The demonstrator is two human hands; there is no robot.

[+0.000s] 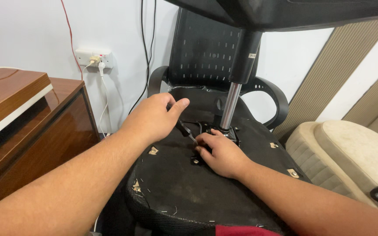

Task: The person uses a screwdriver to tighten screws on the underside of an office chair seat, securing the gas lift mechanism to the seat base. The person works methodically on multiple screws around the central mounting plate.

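White wall (31, 26), wooden desk (36, 126) left, beige sofa (351, 148) right.

1. Single view, head-worn camera, looks forward and down along both forearms.
2. Close range: upturned chair seat (189, 192) fills the lower centre.
3. Faces a white wall (31, 26); wooden desk (27, 118) sits left, beige sofa (351, 153) right.

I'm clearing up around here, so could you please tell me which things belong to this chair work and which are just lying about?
In use:
left hand
screwdriver
right hand
metal plate
chair seat underside
gas cylinder

Lying about:
wooden desk
wall socket
beige sofa
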